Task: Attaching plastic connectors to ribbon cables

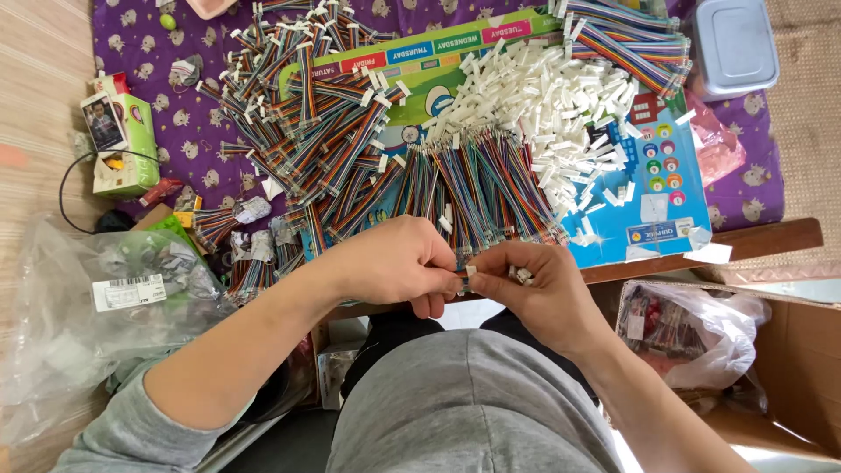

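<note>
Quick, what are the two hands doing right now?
Left hand: closed, pinching a small white connector.
Right hand: closed, pinching the same connector, with more white connectors tucked in the palm.

Low wooden table, near edge visible right. Purple patterned cloth spread over it. On cloth: colourful game board, rainbow wire bundles left, grey lidded container far right.

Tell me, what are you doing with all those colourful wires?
A person sits at a low board and pinches a small white connector between the left hand and the right hand, at the end of a rainbow ribbon wire. Right above the hands lies a row of loose wires. Behind that sit a heap of white connectors and a big pile of finished-looking cables.
</note>
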